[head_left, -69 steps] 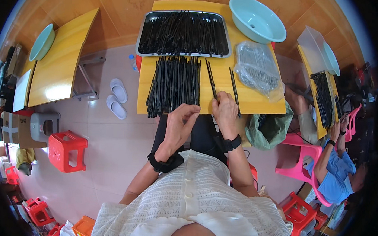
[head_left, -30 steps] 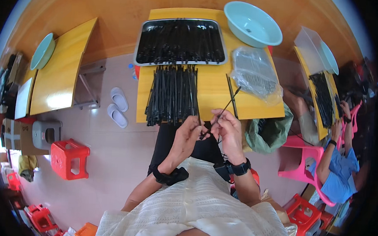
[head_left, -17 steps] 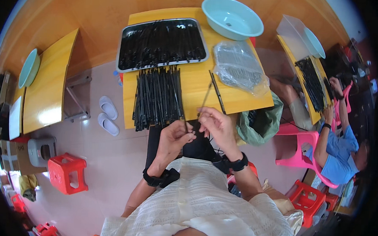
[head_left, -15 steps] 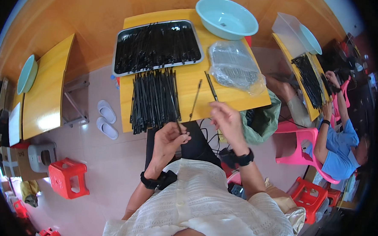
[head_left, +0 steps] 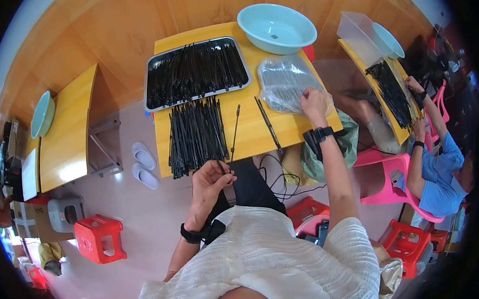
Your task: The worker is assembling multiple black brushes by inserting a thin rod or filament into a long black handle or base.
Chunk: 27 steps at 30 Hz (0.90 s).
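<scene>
My left hand [head_left: 209, 185] is closed in a pinch on a thin black rod [head_left: 220, 167] at the table's near edge. Beyond it lies a dense pile of black rods [head_left: 197, 134], pointing away from me. A single slim black rod with thicker ends [head_left: 235, 130] lies right of the pile, and farther right is another black rod or small bundle [head_left: 268, 124]. My right hand [head_left: 316, 103] is over the right part of a transparent plastic bag [head_left: 286, 79] holding many thin, greyish pieces. Its fingers are curled together; whatever they pinch is hidden.
A metal tray [head_left: 245, 85] heaped with black rods and a pale blue basin [head_left: 278, 27] stand at the back of the yellow table [head_left: 245, 141]. A green sack [head_left: 343, 138] is by its right side. Another person [head_left: 439, 171] works at a table to the right. Red stools [head_left: 100, 238] stand around.
My right hand has gone from the near edge out to the plastic bag. My left hand stays near the table edge with the thin rod. The whole view has shifted slightly.
</scene>
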Tool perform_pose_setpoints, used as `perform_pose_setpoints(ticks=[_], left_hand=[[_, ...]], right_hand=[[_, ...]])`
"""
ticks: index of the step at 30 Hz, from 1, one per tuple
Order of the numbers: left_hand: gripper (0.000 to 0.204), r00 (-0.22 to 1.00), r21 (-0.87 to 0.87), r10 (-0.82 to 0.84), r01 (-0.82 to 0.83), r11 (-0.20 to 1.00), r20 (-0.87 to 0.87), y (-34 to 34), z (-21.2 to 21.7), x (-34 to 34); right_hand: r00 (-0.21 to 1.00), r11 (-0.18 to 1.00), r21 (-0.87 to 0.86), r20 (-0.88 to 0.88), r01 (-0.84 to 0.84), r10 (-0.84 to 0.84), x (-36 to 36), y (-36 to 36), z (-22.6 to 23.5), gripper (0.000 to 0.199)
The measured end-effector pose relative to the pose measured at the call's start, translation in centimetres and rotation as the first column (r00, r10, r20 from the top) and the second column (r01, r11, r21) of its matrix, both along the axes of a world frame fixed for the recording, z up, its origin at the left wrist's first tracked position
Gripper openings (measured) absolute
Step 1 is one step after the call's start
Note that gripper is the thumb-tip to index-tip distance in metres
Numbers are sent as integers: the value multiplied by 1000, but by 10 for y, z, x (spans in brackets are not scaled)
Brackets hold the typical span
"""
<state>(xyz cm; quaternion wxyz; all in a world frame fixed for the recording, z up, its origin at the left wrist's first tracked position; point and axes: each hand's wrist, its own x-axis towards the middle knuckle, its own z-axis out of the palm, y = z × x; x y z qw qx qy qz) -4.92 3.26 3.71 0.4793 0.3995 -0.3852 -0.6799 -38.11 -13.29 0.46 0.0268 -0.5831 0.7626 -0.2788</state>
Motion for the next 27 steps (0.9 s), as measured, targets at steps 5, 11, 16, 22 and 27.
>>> perform_pose_setpoints(ticks=[5,11,16,22,27], left_hand=[[13,999,-43,29,-30,999,-19,0,5,6],[12,997,-12,57,-57,998,-48,0,5,4],[13,999,-21,11,-12,1000,-30,0,4,2],[12,997,-26,59,-60,998,-39,-1,-1,12],[12,997,-5,72,-72,997,-33,-4,9,8]], right_hand=[[996,992,92,-6,92,-91,-7,-20,0,16],[995,972,230,-103,42,-18,8,-14,19,17],[993,995,88,-114,46,-36,-19,-33,-13,14],[655,937,322,739,-136,-159,-29,-33,28,16],[523,883,346,841,-316,-142,-45,-21,34,8]])
